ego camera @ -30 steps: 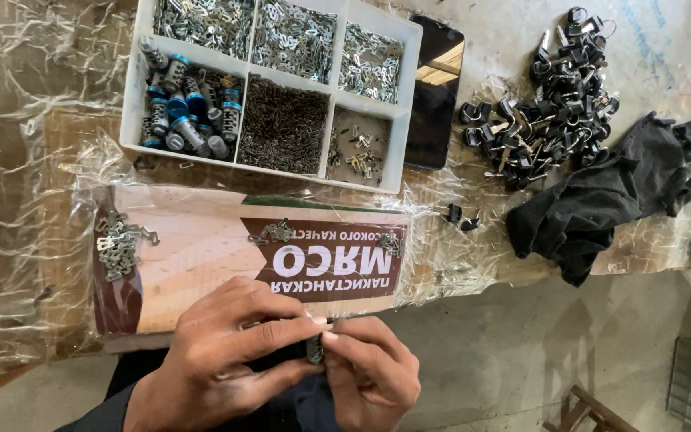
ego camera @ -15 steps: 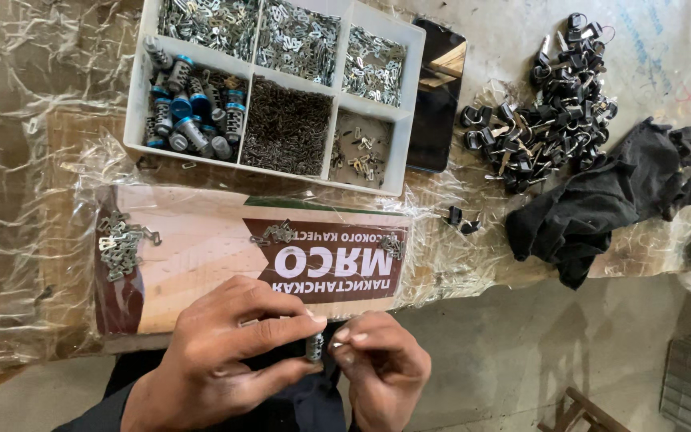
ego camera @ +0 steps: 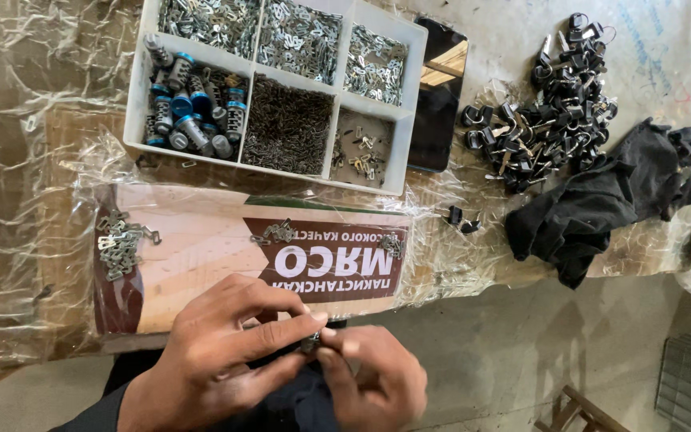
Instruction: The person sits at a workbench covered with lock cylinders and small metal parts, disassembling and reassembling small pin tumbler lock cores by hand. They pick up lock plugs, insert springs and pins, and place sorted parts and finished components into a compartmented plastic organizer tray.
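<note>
Small metal part (ego camera: 310, 342), dark and mostly hidden, sits pinched between both hands at the table's near edge. In the head view, the left hand (ego camera: 217, 364) closes thumb and forefinger on it from one side, and the right hand (ego camera: 373, 380) presses its fingertips against it from the other. The step looks like fitting 2 tiny pieces together; finishing it likely needs a steady squeeze. Just beyond the hands lies a printed cardboard sheet (ego camera: 201, 240) with loose metal clips (ego camera: 121, 244), farther out a white compartment tray (ego camera: 277, 92), and to the right a black cloth (ego camera: 601, 204).
</note>
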